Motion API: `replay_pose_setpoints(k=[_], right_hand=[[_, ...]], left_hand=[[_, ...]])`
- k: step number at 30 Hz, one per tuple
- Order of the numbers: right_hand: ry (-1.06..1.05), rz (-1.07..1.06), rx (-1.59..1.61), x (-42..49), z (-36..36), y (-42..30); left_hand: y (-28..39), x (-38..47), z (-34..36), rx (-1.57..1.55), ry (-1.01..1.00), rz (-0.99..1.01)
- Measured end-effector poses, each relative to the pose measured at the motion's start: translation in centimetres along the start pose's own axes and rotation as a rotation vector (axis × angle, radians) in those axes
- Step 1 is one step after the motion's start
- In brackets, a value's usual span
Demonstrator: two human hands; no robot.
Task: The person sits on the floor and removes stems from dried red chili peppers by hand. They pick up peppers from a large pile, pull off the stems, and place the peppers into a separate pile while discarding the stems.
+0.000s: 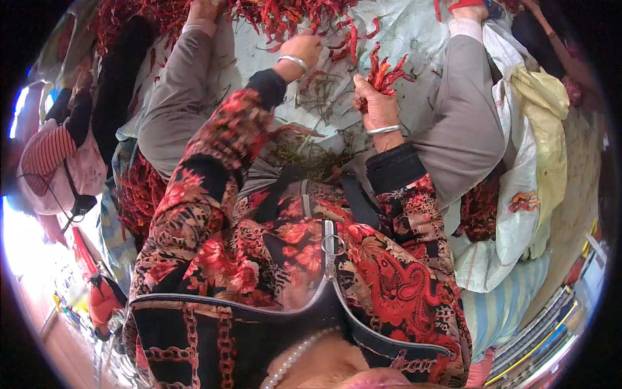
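Observation:
My right hand (378, 104) grips a small bunch of dried red chili peppers (384, 73), their tips fanning out above the thumb. To its left and farther forward, my left hand (301, 51) has curled fingers beside loose chilies (351, 41) at the edge of a pile. Whether those fingers pinch anything is not plain. Each wrist carries a silver-coloured bangle. Between my legs spreads a pale sheet (413, 34) strewn with thin stems. A heap of dry greenish stems (311, 158) lies close against my lap.
A larger pile of dried red chilies (277, 14) spans the far side. White and yellow woven sacks (520, 160) stand at my right, with more chilies (478, 209) beside them. Chilies (141, 194) also fill a plaid sack at left. Another person (53, 150) sits at the far left.

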State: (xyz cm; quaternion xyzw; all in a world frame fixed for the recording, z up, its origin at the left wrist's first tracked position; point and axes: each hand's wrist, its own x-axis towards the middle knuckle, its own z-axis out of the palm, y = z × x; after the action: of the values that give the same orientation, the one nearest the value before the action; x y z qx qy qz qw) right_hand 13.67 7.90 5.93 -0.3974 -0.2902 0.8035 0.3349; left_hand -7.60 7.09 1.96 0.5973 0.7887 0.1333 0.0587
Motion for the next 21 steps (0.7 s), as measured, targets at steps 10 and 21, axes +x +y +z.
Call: replay_pose_setpoints(k=[10, 21], right_hand=[[-0.266, 0.110, -0.018, -0.1, 1.3, 0.7], [-0.378, -0.025, -0.233, 0.2, 1.7, 1.8]], left_hand=[[2.3, -10.5, -4.7, -0.671, -0.189, -0.141], [4.4, -11.8, -4.6, -0.969, -0.211, -0.116]])
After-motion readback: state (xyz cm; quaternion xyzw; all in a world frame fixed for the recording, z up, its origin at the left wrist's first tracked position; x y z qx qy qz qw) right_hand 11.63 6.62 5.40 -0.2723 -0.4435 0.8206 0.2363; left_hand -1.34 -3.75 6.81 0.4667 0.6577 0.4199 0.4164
